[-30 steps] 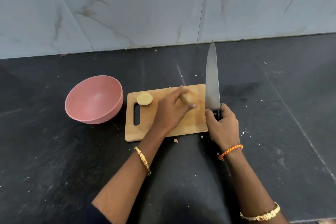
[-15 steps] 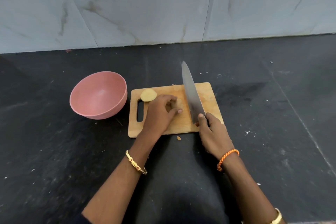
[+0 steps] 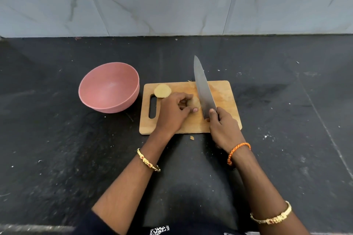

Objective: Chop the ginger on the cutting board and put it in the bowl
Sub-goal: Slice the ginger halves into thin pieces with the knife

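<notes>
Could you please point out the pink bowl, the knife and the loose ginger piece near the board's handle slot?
pink bowl (image 3: 122, 74): head view, far inner wall.
knife (image 3: 203, 87): head view, middle of blade.
loose ginger piece (image 3: 162, 90): head view, cut face.

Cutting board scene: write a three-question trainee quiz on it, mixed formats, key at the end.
1. True or false: the pink bowl already holds chopped ginger.
2. Which hand grips the knife? A) left hand B) right hand
3. Fill in: the loose ginger piece lies on the cutting board next to its ______ slot.

Key: 1. False, the bowl looks empty. 2. B, the right hand; the left hand steadies the other ginger piece. 3. handle.
</notes>
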Demonstrator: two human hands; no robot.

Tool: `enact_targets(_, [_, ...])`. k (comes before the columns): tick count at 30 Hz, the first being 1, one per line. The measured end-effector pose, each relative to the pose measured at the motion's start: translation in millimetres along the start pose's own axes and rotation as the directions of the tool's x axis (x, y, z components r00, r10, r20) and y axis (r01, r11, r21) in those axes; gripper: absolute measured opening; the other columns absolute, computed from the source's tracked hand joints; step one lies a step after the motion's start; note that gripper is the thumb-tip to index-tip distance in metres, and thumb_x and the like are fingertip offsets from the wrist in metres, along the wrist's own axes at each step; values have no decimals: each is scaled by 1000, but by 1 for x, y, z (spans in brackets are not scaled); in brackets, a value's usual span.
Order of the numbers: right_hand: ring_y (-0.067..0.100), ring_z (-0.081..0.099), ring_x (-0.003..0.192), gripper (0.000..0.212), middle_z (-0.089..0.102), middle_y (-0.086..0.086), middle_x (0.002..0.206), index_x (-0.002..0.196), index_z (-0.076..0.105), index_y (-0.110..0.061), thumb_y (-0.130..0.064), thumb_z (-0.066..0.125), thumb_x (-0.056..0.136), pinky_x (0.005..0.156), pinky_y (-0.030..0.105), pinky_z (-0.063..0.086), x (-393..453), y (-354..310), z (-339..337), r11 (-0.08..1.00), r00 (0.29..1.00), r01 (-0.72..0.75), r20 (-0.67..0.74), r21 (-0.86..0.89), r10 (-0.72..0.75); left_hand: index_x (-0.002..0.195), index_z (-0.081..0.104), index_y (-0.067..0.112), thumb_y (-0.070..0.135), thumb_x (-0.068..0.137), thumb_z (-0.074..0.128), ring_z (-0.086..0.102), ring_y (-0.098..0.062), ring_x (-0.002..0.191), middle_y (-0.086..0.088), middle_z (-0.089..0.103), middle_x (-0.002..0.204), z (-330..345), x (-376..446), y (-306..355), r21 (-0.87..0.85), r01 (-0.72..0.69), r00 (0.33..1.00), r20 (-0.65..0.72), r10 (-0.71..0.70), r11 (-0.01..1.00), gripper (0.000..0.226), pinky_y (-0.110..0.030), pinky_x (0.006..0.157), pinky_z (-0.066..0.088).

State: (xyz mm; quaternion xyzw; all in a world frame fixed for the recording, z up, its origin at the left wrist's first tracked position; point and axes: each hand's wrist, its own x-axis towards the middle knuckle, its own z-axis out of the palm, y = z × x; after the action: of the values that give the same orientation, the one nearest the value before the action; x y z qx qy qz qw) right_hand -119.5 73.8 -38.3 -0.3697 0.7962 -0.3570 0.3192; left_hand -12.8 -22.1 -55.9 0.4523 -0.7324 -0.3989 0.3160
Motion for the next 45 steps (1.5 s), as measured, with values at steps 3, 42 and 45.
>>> enact_targets(3, [22,49,62,34,53,6,71,90,52,-6,-31,30,101,51,28,35,0,-4,0,998,1000,14,21,-59,-13,106,68,8,8,68,79,62,-8,87,-1,67,100,-1,1,-1,-23,7,1000,2,-7,1000,39,-14,78,53])
enact_targets(42, [24,50,64,33,55,8,76,91,56,-7,-29,32,98,60,32,43,-7,-16,-8,995,999,-30,33,-100,33,107,69,8,10,65,82,59,-4,85,-3,69,103,-4,3,-2,-61,73,997,26,-71,995,43,-2,72,46])
enact_targets(45, [21,49,62,33,55,9,77,92,55,-7,-28,31,98,54,28,38,-4,-19,-6,992,999,-21,41,-126,26,106,69,7,9,65,82,60,-5,86,-3,69,103,-4,3,-2,-72,78,997,24,-76,994,44,-4,74,47])
